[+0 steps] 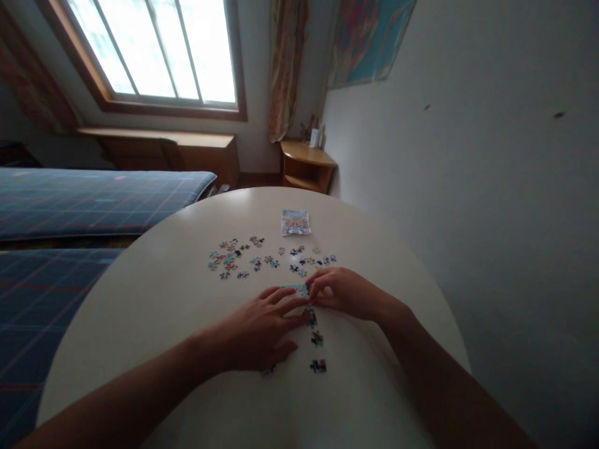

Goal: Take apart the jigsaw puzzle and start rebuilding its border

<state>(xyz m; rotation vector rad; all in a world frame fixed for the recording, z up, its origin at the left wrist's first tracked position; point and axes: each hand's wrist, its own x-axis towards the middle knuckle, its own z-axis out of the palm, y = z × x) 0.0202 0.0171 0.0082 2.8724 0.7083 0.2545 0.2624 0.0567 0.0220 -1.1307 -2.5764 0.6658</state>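
Flat over part of a joined puzzle strip (294, 289) lies my left hand (262, 324), its fingers spread toward the right. At the strip's right end, my right hand (339, 292) pinches with thumb and forefinger; a puzzle piece seems to be there, but the fingertips cover it. Below the fingers, several pieces run down in a column, among them a puzzle piece (317, 338) and a lower puzzle piece (319, 366). Another puzzle piece (267, 370) shows partly from under my left hand. Loose puzzle pieces (229, 257) lie scattered beyond both hands.
A small picture sheet (296, 222) rests toward the far side of the round white table (140, 324). Plaid mattresses (93, 199) stand at the left, a white wall (491, 206) at the right. Behind the table is a wooden corner shelf (306, 153).
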